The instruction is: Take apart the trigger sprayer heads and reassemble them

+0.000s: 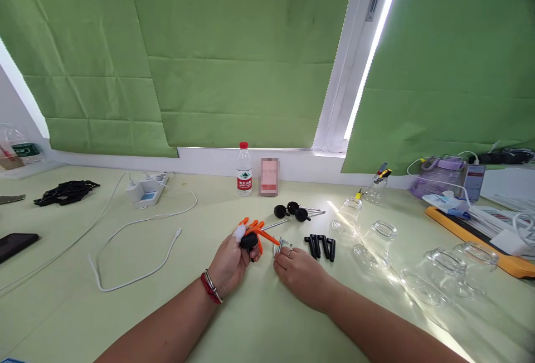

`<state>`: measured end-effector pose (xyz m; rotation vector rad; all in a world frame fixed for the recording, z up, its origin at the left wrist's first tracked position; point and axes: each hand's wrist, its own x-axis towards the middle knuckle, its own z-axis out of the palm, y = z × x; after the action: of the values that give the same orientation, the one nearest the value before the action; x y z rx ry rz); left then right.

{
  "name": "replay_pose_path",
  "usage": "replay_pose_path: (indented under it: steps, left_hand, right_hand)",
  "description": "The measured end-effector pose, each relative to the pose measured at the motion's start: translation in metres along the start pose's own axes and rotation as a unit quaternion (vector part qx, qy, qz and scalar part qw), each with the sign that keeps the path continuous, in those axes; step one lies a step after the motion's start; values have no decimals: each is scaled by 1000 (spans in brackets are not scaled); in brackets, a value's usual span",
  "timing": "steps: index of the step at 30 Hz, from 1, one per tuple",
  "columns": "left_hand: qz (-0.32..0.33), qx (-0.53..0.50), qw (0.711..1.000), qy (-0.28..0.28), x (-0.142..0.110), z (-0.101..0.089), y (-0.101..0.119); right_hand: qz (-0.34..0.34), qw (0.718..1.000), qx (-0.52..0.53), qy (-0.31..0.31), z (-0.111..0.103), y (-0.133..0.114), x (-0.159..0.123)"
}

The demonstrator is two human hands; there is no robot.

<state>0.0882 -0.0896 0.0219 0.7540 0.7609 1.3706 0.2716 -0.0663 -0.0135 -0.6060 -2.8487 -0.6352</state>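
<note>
Closed around a black rounded piece [249,241] is my left hand [229,262]. A thin metal rod [276,224] reaches to the right from just behind that piece; I cannot tell whether they are joined. Orange plastic prongs [267,235] show around the left fingers, and whether they are held or lie behind is unclear. My right hand [303,276], wearing a ring, has its fingers bent together at a small group of metal pins [281,245]. Its fingertips are partly hidden. Several short black tubes [321,246] with side stubs lie just right of it.
Further back lie black round pieces with metal rods [293,207]. A water bottle [244,170] and a pink upright card [269,177] stand behind. Glass jars [374,246] fill the right side. A white cable [137,221] and power strip [148,191] are at left.
</note>
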Motion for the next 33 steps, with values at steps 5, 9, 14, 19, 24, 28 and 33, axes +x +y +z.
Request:
replay_pose_path:
  steps: [5, 9, 14, 19, 24, 28, 33]
  left_hand:
    - [-17, 1, 1000, -10, 3, -4, -7]
    - [-30, -6, 999, -21, 4, -6, -11]
    - [-33, -1, 999, -22, 6, -9, -13]
    - [-36, -7, 999, -20, 7, -10, -14]
    - [-36, -13, 999, -20, 8, -11, -14]
    - [-37, -14, 999, -19, 8, -11, -14]
    - [-43, -7, 999, -14, 7, -9, -12]
  right_hand:
    - [-47, 998, -40, 7, -2, 1, -1]
    - [-62, 996, -61, 19, -2, 0, -3]
    - [-60, 996, -57, 21, -1, -2, -4]
    - [-58, 997, -48, 33, -1, -3, -4]
    - [-63, 997, -34, 31, -2, -3, -4]
    - [-68, 996, -39, 32, -2, -2, -3]
    - [-67, 996, -45, 35, -3, -2, -3]
